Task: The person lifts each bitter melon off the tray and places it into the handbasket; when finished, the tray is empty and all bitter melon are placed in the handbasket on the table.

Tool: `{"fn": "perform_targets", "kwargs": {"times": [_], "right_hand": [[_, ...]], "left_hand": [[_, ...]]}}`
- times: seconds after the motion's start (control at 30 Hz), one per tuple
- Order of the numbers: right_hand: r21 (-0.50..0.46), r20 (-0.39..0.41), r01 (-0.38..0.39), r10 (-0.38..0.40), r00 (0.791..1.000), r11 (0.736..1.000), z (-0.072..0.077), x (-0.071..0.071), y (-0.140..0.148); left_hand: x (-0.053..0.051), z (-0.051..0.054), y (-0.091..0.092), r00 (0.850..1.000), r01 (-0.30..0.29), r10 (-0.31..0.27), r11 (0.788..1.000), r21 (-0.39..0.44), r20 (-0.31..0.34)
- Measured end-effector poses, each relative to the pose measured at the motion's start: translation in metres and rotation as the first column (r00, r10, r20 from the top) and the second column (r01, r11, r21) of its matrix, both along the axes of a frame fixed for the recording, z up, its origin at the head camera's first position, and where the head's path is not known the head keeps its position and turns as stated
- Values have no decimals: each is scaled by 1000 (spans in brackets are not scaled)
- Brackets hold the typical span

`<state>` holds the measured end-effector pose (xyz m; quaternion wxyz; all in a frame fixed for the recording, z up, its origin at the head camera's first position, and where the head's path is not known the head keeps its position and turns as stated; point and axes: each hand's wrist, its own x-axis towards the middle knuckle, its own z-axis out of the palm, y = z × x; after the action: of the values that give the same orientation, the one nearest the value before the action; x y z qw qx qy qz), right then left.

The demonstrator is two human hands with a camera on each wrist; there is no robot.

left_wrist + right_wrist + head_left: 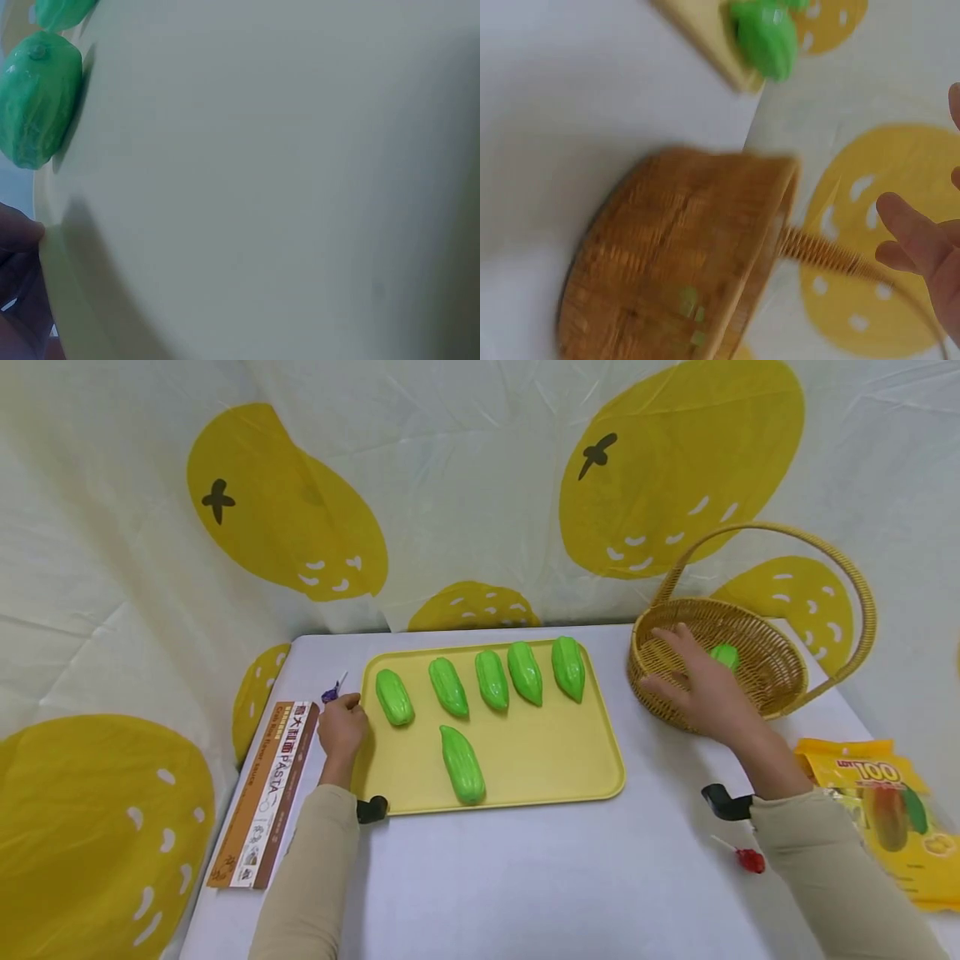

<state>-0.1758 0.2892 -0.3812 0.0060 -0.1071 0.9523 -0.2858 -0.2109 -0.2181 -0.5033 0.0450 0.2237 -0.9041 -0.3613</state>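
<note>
Apparently your left hand is pinching the rim of the yellow tray, probably steadying it. Your right hand is hovering above the basket, fingers spread, holding nothing. One green vegetable is lying inside, the basket likely keeping it contained; six loose vegetables are resting on the tray, five lining its far side.

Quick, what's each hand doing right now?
Left hand: closed, holding the yellow tray's edge.
Right hand: open, holding nothing, near the basket.
</note>
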Motion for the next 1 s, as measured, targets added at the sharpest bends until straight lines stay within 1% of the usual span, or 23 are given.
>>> {"fn": "perform_targets", "kwargs": {"times": [0.07,0.17,0.27,0.37,0.4,0.53,0.7,0.83,1.0], "right_hand": [[-7,-2,-36,36,999,999,0,3,-12],[-20,-4,-81,81,997,997,-3,7,-28],[-43,27,-110,111,993,993,-9,11,-43],[-61,68,-142,146,987,988,-18,14,-59],[-69,85,-154,159,984,986,-22,15,-64],[-91,97,-209,218,971,974,-33,19,-86],[-132,118,-264,280,953,955,-44,27,-110],[-150,139,-308,329,934,939,-53,33,-130],[-176,196,-339,371,908,924,-64,42,-154]], "left_hand": [[0,0,0,1000,-3,3,1000,2,-3],[0,-1,0,1000,-2,2,1000,7,-4],[0,-2,-1,1000,1,-1,1000,8,-1],[-1,-3,-1,1000,-2,2,1000,4,-2],[-1,-3,-2,1000,-2,2,1000,1,-3],[-2,-2,-2,1000,-1,1,1000,-3,-11],[-2,1,-2,1000,2,-2,1000,-14,-16],[-1,2,-2,1000,-3,3,1000,-11,-12],[0,0,1,1000,-4,4,1000,7,-6]]}}
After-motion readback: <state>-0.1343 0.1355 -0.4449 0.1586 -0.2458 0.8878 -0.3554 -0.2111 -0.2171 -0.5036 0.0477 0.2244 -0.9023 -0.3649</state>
